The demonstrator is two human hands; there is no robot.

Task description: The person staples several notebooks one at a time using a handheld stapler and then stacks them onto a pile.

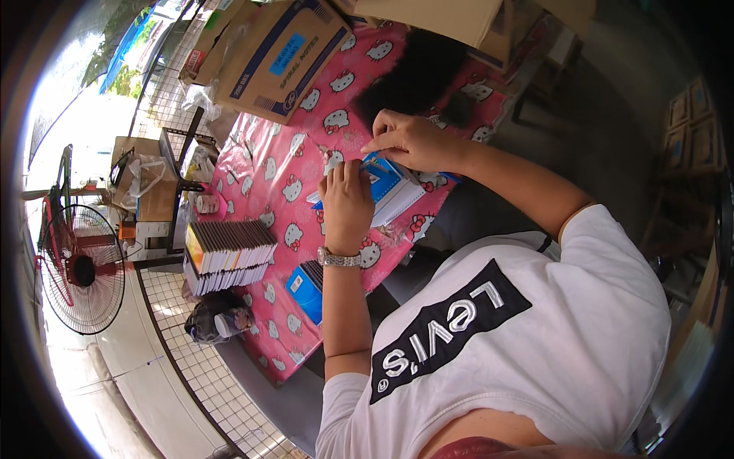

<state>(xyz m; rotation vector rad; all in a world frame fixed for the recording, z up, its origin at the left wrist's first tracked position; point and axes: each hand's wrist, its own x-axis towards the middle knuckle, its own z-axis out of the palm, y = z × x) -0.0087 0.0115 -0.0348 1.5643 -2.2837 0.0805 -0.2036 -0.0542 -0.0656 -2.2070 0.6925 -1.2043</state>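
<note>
A notebook (388, 182) with a blue cover and white pages lies open at an angle on the table, between my hands. My left hand (348, 200), with a metal watch at the wrist, has its fingers curled over the notebook's left side. At the far edge of the cover, my right hand (413, 143) pinches its thumb and fingers together. What sits in that pinch is too small to make out. A heap of black, wiry material (413, 73) lies on the table beyond my right hand.
The pink patterned tablecloth (279, 164) bears a stack of notebooks (229, 256) at left and blue-covered ones (307, 291) nearer me. A cardboard box (283, 61) stands at the far side, and another open carton (451, 27) beside it. A fan (82, 269) is at far left.
</note>
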